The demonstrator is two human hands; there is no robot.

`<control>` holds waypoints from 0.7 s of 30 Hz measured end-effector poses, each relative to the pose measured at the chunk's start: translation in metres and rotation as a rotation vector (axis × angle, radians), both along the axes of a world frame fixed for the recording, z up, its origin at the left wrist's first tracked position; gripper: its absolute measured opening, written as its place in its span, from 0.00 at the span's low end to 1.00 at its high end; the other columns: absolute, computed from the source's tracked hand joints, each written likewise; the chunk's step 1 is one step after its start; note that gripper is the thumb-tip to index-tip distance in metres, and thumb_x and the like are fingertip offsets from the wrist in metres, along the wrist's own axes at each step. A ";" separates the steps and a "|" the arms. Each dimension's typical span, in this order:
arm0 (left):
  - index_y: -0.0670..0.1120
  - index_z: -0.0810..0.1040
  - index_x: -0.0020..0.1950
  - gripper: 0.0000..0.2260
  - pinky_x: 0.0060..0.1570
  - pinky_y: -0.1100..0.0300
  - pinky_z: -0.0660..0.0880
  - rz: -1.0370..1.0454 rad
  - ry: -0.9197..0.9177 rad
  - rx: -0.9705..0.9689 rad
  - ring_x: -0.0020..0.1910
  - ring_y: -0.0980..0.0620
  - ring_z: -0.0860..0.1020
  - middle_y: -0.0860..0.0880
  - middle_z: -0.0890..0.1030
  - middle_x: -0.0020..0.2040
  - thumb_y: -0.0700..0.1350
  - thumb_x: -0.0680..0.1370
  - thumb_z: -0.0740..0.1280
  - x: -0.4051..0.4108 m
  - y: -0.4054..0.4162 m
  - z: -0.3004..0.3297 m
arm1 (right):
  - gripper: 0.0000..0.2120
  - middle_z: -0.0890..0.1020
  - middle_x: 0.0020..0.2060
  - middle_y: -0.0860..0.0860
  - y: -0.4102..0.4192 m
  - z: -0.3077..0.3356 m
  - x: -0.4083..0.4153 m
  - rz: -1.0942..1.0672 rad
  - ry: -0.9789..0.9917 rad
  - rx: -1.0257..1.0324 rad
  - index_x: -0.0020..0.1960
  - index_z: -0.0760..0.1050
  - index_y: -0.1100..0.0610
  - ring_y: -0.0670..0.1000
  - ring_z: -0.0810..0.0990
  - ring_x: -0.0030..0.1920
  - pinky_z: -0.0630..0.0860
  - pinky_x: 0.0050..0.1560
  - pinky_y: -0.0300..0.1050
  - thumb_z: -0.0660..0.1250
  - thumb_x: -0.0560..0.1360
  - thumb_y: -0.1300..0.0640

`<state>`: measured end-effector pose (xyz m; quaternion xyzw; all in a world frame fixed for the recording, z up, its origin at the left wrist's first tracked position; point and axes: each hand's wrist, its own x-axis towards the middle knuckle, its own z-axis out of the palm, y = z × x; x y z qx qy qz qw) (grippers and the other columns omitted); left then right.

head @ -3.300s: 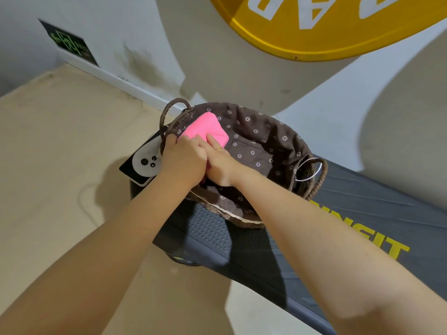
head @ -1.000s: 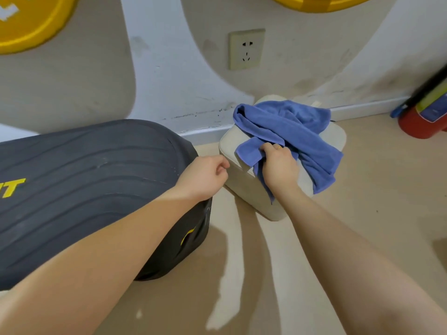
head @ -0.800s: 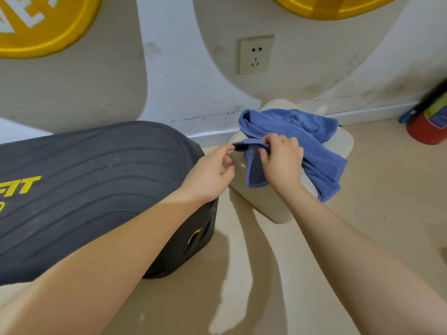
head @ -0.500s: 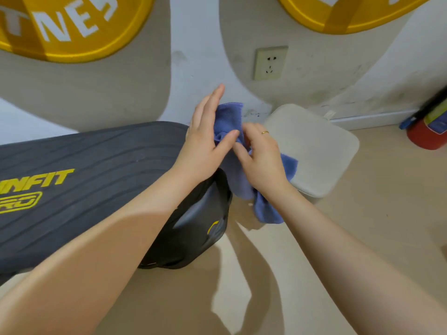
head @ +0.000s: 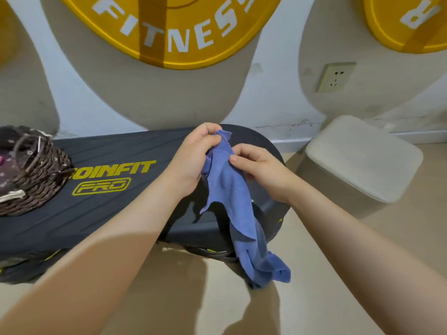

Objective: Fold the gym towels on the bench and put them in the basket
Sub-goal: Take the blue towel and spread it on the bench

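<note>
Both hands, left hand (head: 193,158) and right hand (head: 256,168), pinch the blue towel (head: 229,189) over the bench (head: 96,213); basket (head: 36,184) at nine o'clock.

The blue towel (head: 229,189) is unfolded and crumpled, hanging lengthwise in the air over the rounded right end of the black tabletop (head: 108,213). Its stitched top corner is pinched up high, and the cloth falls in loose creases past the tabletop's edge, the bunched lower end dangling above the floor. The woven brown basket (head: 41,180), lined with dark flowered fabric, stands upright on the left end of the tabletop, well apart from the towel. A sliver of pink towel (head: 2,162) shows inside it.
</note>
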<state>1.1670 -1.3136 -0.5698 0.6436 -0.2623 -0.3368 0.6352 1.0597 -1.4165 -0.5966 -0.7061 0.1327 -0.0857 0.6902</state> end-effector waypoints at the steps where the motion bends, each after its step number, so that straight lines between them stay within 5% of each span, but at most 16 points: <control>1: 0.48 0.72 0.39 0.12 0.31 0.66 0.68 0.023 0.006 -0.007 0.29 0.58 0.70 0.52 0.72 0.32 0.35 0.78 0.56 0.007 0.010 -0.002 | 0.09 0.75 0.34 0.48 0.006 -0.005 0.003 0.034 0.041 0.023 0.41 0.72 0.56 0.42 0.72 0.34 0.70 0.37 0.32 0.59 0.79 0.64; 8: 0.49 0.71 0.40 0.11 0.33 0.61 0.65 0.114 0.125 -0.066 0.31 0.55 0.66 0.51 0.69 0.33 0.38 0.79 0.56 0.057 0.071 -0.004 | 0.07 0.77 0.35 0.51 0.051 -0.040 0.034 0.205 0.292 -0.072 0.40 0.74 0.57 0.47 0.75 0.38 0.73 0.45 0.39 0.65 0.75 0.66; 12: 0.51 0.73 0.39 0.09 0.34 0.58 0.63 0.110 0.048 0.014 0.34 0.50 0.67 0.47 0.71 0.35 0.41 0.77 0.60 0.088 0.109 -0.009 | 0.10 0.75 0.36 0.50 0.071 -0.034 0.065 -0.003 0.285 0.103 0.40 0.69 0.54 0.44 0.74 0.33 0.72 0.35 0.36 0.59 0.79 0.63; 15: 0.51 0.75 0.41 0.05 0.35 0.58 0.64 0.126 -0.335 0.253 0.35 0.46 0.71 0.46 0.76 0.34 0.43 0.75 0.62 0.111 0.139 -0.019 | 0.08 0.74 0.31 0.49 0.082 -0.020 0.089 -0.100 0.266 -0.040 0.40 0.68 0.53 0.45 0.70 0.29 0.66 0.30 0.36 0.61 0.78 0.60; 19: 0.45 0.73 0.58 0.14 0.44 0.55 0.71 -0.179 -0.904 1.104 0.51 0.43 0.76 0.43 0.79 0.52 0.52 0.78 0.59 0.130 0.167 -0.048 | 0.12 0.70 0.22 0.44 0.118 -0.014 0.122 -0.032 0.296 -0.303 0.35 0.67 0.53 0.41 0.64 0.22 0.61 0.25 0.32 0.69 0.73 0.59; 21: 0.42 0.73 0.58 0.15 0.46 0.51 0.71 -0.079 -1.138 1.126 0.54 0.39 0.75 0.41 0.77 0.55 0.48 0.79 0.54 0.129 0.173 -0.055 | 0.13 0.71 0.25 0.45 0.137 -0.018 0.133 0.010 0.321 -0.365 0.34 0.67 0.52 0.41 0.66 0.24 0.61 0.28 0.34 0.69 0.73 0.59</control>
